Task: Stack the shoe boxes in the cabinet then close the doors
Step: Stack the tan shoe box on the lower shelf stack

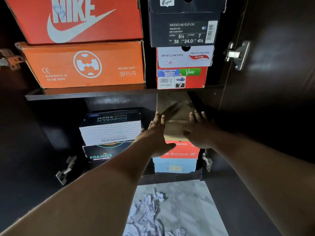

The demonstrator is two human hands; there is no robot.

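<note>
Both grips lie flat with straight fingers, the left hand (156, 133) and right hand (200, 132) pressing either side of the brown shoe box (175, 114) atop the red box (180, 149) stack, right of centre on the lower shelf.

red nike box (76, 19) over orange safety-shoe box (85, 65), navy onitsuka tiger box (184, 29), plain brown cardboard box (175, 120), wavy grey-white skechers performance box (110, 132).

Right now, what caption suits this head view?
Both hands, left hand and right hand, press a brown shoe box onto the lower-shelf stack.
</note>
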